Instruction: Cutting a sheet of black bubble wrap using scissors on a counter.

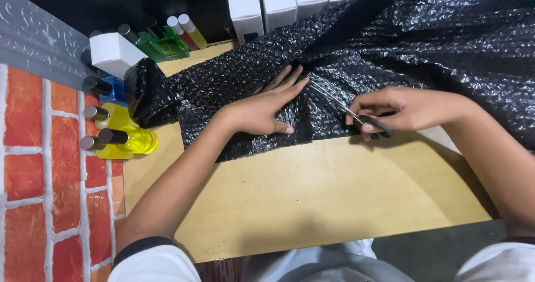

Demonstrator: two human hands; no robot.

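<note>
Left hand (pixel 266 108) flat, palm down, fingers extended toward upper right, mid-frame. Right hand (pixel 400 109) curled tight (fingers closed in grip), right of centre. Both forearms angle up from bottom corners.

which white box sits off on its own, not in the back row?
The white box at the left edge, tilted beside the green holder. The other white boxes stand upright side by side along the top, behind the black bubble wrap.

You had one camera only, worn on your head, and it looked steeply down at the wooden table (pixel 312 193) from close range. Your forearms entered from the bottom edge.
</note>
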